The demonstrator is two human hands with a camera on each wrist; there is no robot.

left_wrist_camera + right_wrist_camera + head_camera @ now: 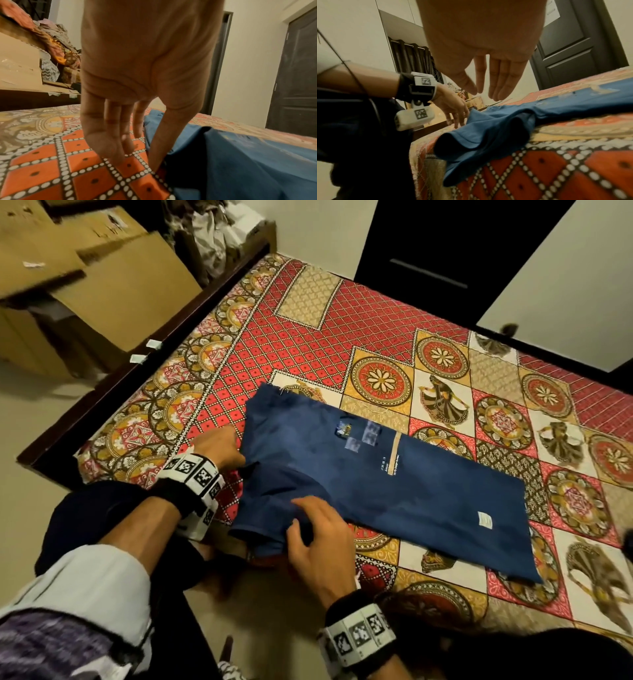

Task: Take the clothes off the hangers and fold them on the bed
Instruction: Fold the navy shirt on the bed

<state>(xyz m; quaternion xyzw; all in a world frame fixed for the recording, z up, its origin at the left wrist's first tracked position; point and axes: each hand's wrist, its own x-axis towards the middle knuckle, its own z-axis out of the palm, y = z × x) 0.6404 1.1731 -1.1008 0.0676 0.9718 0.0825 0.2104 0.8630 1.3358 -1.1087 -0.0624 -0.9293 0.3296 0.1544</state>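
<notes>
Here, with the blue shirt [383, 484] lying flat on the bed [308, 337], our left hand [219, 445] fingers straight beside its edge and right hand [318, 537] hovering open, we'd best pinch both shoulders evenly before folding.

Blue garment [394, 491] on bed: small white print lines beside beige vertical stripe, characters too small to read; chest graphic blurred, illegible. White sewn label [485, 520] near garment's hem: no legible text. Wristbands [197, 474] on both wrists: square black-and-white coded markers, no letters or numbers. Cardboard boxes [113, 278] beside bed: dark printed marks on one flap, blurred, unreadable. No word, brand or number readable in any view.
</notes>
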